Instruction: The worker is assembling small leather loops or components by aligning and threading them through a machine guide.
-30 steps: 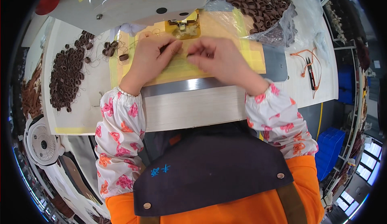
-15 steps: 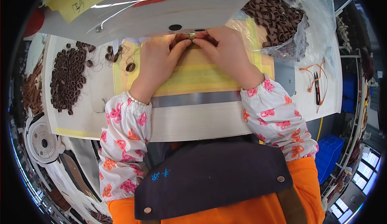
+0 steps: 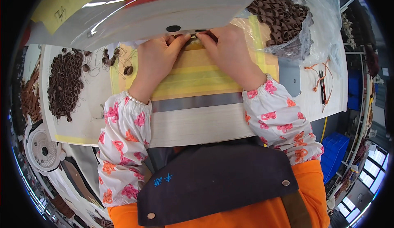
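Observation:
My left hand (image 3: 158, 62) and my right hand (image 3: 233, 53) meet at the lower edge of a white sewing machine head (image 3: 135, 25). Thumbs and fingers of both are pinched close together, almost tip to tip, over the tape-covered work surface (image 3: 184, 74). Whatever sits between them is tiny and mostly hidden by the fingertips and the machine. Left of my left hand, a few brown loops with trailing threads lie loose, one a dark brown loop (image 3: 128, 70). Beyond them spreads a pile of brown loops (image 3: 65, 84).
A clear plastic bag (image 3: 322, 27) of brown loops (image 3: 283, 17) stands at the back right. Black-and-red snips (image 3: 322, 89) and an orange cord (image 3: 315, 68) lie at the table's right. A metal strip (image 3: 197, 101) crosses before me. Below are a blue crate (image 3: 334, 154) and a white fan (image 3: 43, 151).
Both hands stay pinched at the machine; the fingertips have shifted slightly, the right thumb a little farther from the left. The whole view has tilted a little.

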Motion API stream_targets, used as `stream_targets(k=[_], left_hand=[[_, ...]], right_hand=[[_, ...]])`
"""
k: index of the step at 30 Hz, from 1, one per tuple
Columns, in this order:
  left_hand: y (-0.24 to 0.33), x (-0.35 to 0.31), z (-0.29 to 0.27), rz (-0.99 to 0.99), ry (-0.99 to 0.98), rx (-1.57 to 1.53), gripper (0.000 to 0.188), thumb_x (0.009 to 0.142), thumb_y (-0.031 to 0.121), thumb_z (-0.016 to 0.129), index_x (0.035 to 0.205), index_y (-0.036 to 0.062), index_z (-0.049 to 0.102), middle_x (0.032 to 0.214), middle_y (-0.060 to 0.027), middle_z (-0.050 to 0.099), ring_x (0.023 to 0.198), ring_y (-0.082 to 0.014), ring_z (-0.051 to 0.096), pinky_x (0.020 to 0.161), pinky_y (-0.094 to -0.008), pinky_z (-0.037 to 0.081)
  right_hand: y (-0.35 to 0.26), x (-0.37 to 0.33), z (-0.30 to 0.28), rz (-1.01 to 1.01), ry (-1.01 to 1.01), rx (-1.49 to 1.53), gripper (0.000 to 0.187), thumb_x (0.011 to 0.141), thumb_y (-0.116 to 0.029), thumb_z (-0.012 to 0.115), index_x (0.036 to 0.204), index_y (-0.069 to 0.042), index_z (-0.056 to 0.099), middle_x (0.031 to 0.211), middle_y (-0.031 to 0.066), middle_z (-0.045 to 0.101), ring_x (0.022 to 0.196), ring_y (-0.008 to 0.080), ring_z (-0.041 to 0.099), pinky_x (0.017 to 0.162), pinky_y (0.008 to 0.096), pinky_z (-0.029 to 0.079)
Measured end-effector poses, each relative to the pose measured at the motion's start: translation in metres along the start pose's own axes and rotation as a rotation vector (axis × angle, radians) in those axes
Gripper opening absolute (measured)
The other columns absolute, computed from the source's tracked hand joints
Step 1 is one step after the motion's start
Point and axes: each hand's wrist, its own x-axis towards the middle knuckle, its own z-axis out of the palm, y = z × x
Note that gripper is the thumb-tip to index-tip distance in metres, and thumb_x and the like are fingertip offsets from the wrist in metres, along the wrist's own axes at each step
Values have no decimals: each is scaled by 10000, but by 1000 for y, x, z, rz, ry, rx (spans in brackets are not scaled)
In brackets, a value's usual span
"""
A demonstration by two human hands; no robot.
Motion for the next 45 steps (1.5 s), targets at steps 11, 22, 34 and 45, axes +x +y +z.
stream_targets(k=[11,22,34,45], left_hand=[[-5,3,3,-18,-38,14,296,773,342,623,721,54,660,481,-31,531,422,-147,482,446,-276,378],[-7,5,0,-63,-39,-57,301,770,340,628,749,42,657,585,-24,596,502,-108,528,498,-242,408],[-8,4,-4,-107,-69,-25,320,774,366,621,772,47,653,617,-24,614,532,-114,550,523,-244,418],[4,1,1,-12,-14,-67,300,772,335,629,697,44,641,530,-41,573,492,-152,533,568,-291,407]], right_hand=[[2,0,0,-18,-13,-81,68,734,-29,585,738,-4,521,687,171,553,669,351,551,573,415,442],[0,3,5,-77,-14,-130,87,728,-45,600,736,2,527,682,173,558,661,346,557,587,412,449],[3,3,4,29,-40,-80,116,717,-74,623,734,5,539,714,170,570,712,339,566,612,406,458],[5,1,-5,16,-23,-66,116,727,-83,621,774,3,558,713,143,583,614,295,572,564,363,449]])
